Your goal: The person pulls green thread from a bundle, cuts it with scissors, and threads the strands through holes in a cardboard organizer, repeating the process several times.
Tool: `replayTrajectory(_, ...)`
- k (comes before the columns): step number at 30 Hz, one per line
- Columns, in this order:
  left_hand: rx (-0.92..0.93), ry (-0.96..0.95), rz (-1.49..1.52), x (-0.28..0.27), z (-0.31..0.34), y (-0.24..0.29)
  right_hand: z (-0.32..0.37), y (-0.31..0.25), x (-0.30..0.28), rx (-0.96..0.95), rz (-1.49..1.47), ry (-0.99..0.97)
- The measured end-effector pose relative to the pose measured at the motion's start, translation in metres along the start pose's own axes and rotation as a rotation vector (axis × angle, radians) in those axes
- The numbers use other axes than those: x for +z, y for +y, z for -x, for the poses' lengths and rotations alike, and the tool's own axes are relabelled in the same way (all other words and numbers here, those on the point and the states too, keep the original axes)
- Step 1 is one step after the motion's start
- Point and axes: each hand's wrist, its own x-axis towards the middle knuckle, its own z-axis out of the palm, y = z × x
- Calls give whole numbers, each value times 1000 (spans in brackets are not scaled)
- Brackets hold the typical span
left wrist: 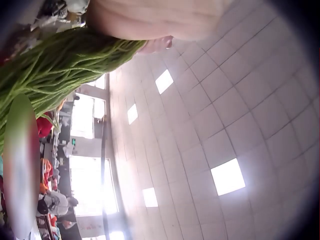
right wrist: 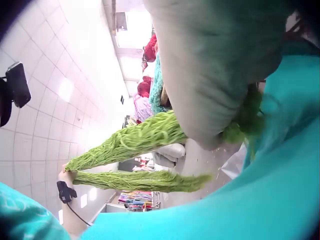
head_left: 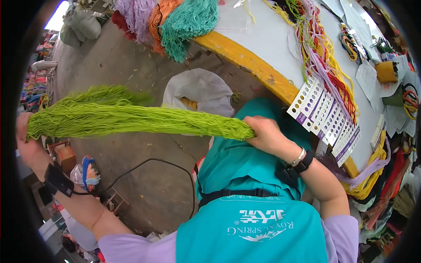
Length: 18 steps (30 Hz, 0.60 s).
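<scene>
A long hank of lime-green yarn (head_left: 144,119) stretches across the front of the body in the head view. My right hand (head_left: 268,136) grips its right end near the lap. At the far left my left hand (head_left: 27,136) holds the other end, where the yarn folds over. A second, looser length of the yarn hangs behind the taut one, its tail blurred. In the left wrist view, strands (left wrist: 65,65) run from under the left hand (left wrist: 155,20). Both lengths meet at the left hand in the right wrist view, and the right hand (right wrist: 215,65) covers the near end.
A white table with a yellow edge (head_left: 250,61) curves along the right, bearing multicoloured threads (head_left: 322,52) and punched cards (head_left: 324,114). Purple, orange and teal yarn (head_left: 188,28) hangs off its far end. Below stands a white bag (head_left: 201,87). A black cable (head_left: 153,161) trails from the left wrist.
</scene>
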Motion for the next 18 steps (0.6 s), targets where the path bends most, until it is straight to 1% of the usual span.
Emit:
replayTrajectory(2, 228, 224, -513, -7, 4, -2, 17, 10, -3, 57, -68, 75)
replayTrajectory(3, 248, 195, -484, -36, -3, -9, 27, 14, -6, 82, -104, 113)
replayTrajectory(6, 79, 109, 2, -112, -17, -17, 57, 23, -14, 219, -275, 194)
replayTrajectory(7, -23, 34, 300, -114, -10, -10, 63, 27, -14, 249, -270, 163)
replayTrajectory(9, -250, -123, 884, -108, 13, 2, 80, 38, -9, 317, -263, 90)
replayTrajectory(10, -276, -152, 913, -103, 25, 5, 88, 44, -7, 349, -257, 52)
replayTrajectory(12, -321, -214, 973, -69, 54, 15, 94, 58, 2, 275, -260, 38)
replayTrajectory(13, -276, -100, 904, -47, 71, 20, 96, 64, 9, 241, -262, 27)
replayTrajectory(15, -323, -68, 872, -1, 100, 33, 93, 75, 18, 198, -248, -11)
replayTrajectory(17, -364, -44, 851, 35, 123, 32, 83, 81, 27, 175, -234, -45)
replayTrajectory(18, -369, -138, 809, 48, 133, 24, 74, 84, 33, 179, -204, -47)
